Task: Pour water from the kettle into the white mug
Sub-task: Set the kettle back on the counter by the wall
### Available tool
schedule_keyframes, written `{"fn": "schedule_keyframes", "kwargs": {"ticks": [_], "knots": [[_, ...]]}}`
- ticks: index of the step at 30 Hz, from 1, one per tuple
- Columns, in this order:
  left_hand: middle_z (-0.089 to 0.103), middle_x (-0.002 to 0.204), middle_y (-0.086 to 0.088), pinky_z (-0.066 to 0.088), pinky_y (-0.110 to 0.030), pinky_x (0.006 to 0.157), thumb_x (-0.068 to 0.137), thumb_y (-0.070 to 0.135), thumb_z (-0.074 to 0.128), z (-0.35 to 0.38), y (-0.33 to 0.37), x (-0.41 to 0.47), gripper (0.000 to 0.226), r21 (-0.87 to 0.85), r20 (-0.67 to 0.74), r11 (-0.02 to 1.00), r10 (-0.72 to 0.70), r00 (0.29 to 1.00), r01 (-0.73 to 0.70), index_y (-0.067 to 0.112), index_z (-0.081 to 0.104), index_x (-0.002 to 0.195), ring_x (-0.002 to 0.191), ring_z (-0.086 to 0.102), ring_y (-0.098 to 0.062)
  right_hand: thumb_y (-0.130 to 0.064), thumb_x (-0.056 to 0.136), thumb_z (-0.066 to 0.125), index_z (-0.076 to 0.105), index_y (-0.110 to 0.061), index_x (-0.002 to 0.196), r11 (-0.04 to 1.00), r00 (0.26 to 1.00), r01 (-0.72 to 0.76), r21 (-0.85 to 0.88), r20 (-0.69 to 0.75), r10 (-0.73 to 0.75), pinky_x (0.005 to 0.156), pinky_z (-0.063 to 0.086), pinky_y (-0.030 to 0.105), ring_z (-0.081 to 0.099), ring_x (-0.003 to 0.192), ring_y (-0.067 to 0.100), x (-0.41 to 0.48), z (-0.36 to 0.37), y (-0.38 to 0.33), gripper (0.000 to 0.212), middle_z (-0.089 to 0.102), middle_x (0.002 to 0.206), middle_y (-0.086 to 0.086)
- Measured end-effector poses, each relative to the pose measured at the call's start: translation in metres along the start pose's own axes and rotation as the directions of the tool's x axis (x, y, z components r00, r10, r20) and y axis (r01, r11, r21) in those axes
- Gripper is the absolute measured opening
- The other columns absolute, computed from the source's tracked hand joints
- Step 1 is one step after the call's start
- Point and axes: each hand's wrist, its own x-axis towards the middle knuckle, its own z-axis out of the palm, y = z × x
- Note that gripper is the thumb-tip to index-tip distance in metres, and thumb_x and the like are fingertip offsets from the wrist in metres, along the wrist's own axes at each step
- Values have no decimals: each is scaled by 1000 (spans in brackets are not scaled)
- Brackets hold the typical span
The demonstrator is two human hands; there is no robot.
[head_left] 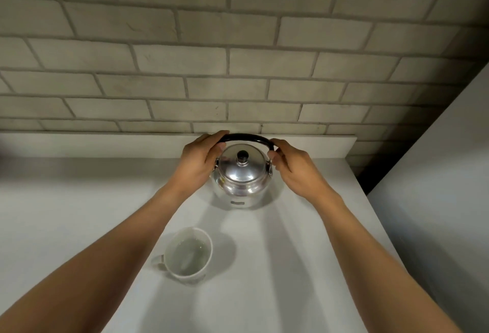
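The kettle (242, 176) stands upright on the pale worktop (79, 200), close to the raised ledge under the brick wall (238, 68), with its lid on and its black handle (246, 138) arching over the top. The left hand (199, 162) curls its fingers around the left end of that handle, and the right hand (293, 167) closes on the right end, so both hands grip the arch and neither touches the metal body. The kettle looks rigid polished steel, likely slick and possibly hot on the shell; with water inside it would be fairly heavy and inclined to swing under the handle, so the handle seems the sensible place to hold it. Its spout is not visible from this angle. The white mug (189, 253) sits nearer the person and slightly left, well apart from the kettle, its small handle turned left, and it already seems to hold some water. It is probably light and breakable, easily nudged. Open worktop lies between them; the right edge of the worktop runs near a grey panel (436, 187), leaving less room there.
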Motion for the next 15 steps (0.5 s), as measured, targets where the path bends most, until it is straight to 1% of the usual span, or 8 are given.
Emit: {"fn": "schedule_keyframes", "kwargs": {"ticks": [2,5,7,9,12,13,15], "knots": [[65,104,-5,58,-53,87,108,19,51,4,-9,1,33,-12,8,1000,-24,1000,25,18,62,139,96,67,-27,-38,108,42,55,-26,137,999,1000,-24,24,21,23,76,47,22,65,85,2,7,6,6,33,65,89,-17],[64,107,4,59,-51,90,108,26,51,13,-22,10,33,-45,28,996,-77,997,78,26,61,139,100,67,-21,-33,109,42,55,-25,135,998,998,-53,33,38,52,78,47,23,65,83,-2,23,15,19,31,66,93,-16],[64,112,6,59,-50,92,108,28,50,18,-28,18,32,-61,43,993,-99,994,101,29,61,138,103,68,-20,-31,108,42,55,-25,135,997,998,-59,41,25,58,77,47,21,65,81,-3,32,20,26,31,67,95,-14],[64,115,5,59,-49,92,108,26,50,22,-34,26,31,-66,47,992,-107,993,110,28,62,137,105,68,-20,-31,108,42,55,-26,136,997,998,-59,44,12,58,75,46,15,64,78,-8,40,23,33,32,65,93,-19],[64,111,6,60,-48,89,108,22,51,27,-40,34,31,-63,52,993,-100,994,103,26,63,136,102,68,-18,-30,109,43,54,-26,139,997,998,-59,51,4,59,72,43,8,63,79,-16,47,27,41,33,64,90,-24],[64,110,6,61,-48,87,108,20,50,29,-41,37,31,-61,58,993,-102,993,106,26,63,136,101,68,-19,-30,109,43,54,-25,139,997,998,-57,53,0,57,72,44,8,64,79,-14,49,28,44,33,65,90,-22],[64,109,5,61,-50,86,108,18,50,31,-45,41,31,-71,70,991,-111,991,116,26,64,135,101,69,-20,-29,108,43,55,-25,139,997,998,-57,59,-11,58,73,46,8,67,78,-4,52,31,48,33,68,92,-15]]}}
